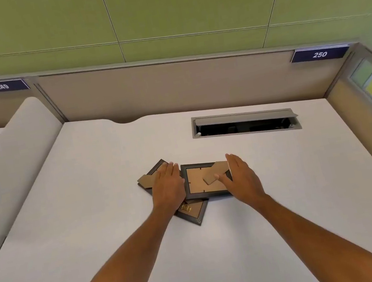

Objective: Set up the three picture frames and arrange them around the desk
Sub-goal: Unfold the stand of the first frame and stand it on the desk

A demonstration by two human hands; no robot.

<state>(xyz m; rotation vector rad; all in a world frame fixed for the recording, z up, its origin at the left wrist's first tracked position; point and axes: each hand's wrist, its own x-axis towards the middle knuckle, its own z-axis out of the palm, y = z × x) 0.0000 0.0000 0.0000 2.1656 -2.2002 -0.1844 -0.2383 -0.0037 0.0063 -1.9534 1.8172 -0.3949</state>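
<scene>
With both the left hand [168, 188] and right hand [241, 176] lying flat, fingers spread, gripping nothing, on the overlapping face-down picture frames [197, 183], lifting one frame could drag its neighbours across the desk [92, 205].

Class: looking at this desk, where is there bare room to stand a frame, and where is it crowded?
Bare desk left of the frames, right of them, and behind them beside the cable slot. Crowded only mid-desk, where both hands, left hand and right hand, rest on the overlapping frames.

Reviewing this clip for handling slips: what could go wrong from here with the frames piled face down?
1. The top frame overlaps the lower frames; lifting it may drag them.
2. Its cardboard stand sticks up by the right hand and could bend.
3. The left hand hides one frame's back.
</scene>
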